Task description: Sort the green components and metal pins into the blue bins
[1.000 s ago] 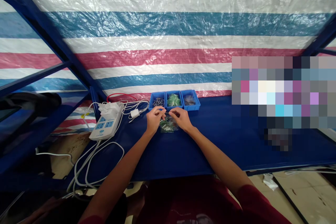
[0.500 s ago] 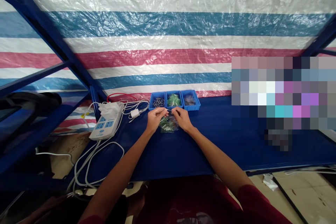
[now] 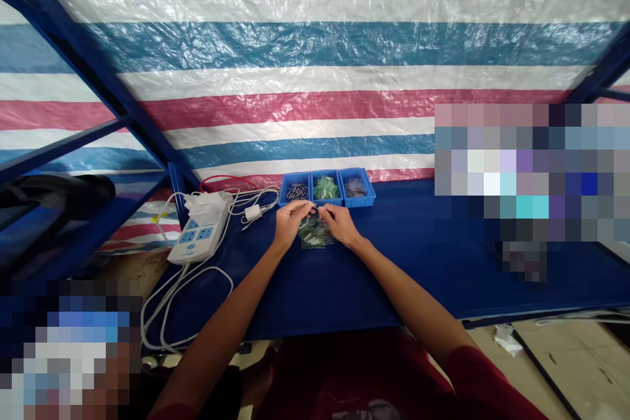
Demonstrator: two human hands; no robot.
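Left hand [image 3: 291, 222] and right hand [image 3: 340, 223] meet tip to tip, thumbs and forefingers pinched nearly closed, apparently both on one thin pale piece [image 3: 315, 206], too small to identify. Step in hand reads as two-handed fingertip work on that piece; next move calls for a steady pinch and fine alignment, my judgement. Piece is up off the table [image 3: 394, 262], just in front of the far edge's bins. Clear bag [image 3: 314, 241] lies right below the hands. Left bin [image 3: 296, 174], middle bin [image 3: 335, 202] and right bin [image 3: 360, 201] line the far edge; power strip [image 3: 191, 251] sits toward the left edge
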